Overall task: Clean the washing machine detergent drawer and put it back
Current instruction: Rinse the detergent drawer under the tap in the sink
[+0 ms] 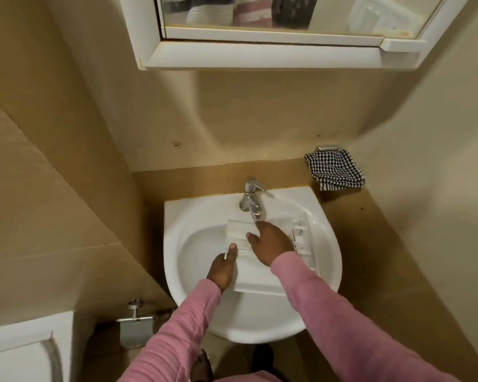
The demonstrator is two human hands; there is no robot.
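Observation:
The white detergent drawer (239, 235) lies across the white sink (260, 326), its far end under the chrome tap (251, 198). My left hand (222, 267) grips the drawer's near left edge, thumb on top. My right hand (269, 242) rests inside the drawer just below the tap's spout, fingers spread on its compartments. A second white plastic piece (301, 238), apparently the drawer's insert, leans against the sink's right inner wall. Whether water runs from the tap I cannot tell.
A black-and-white checked cloth (334, 170) lies on the brown counter at the back right. A white mirror cabinet (260, 53) hangs overhead. A toilet cistern (20, 351) and a metal paper holder (135, 322) sit low on the left.

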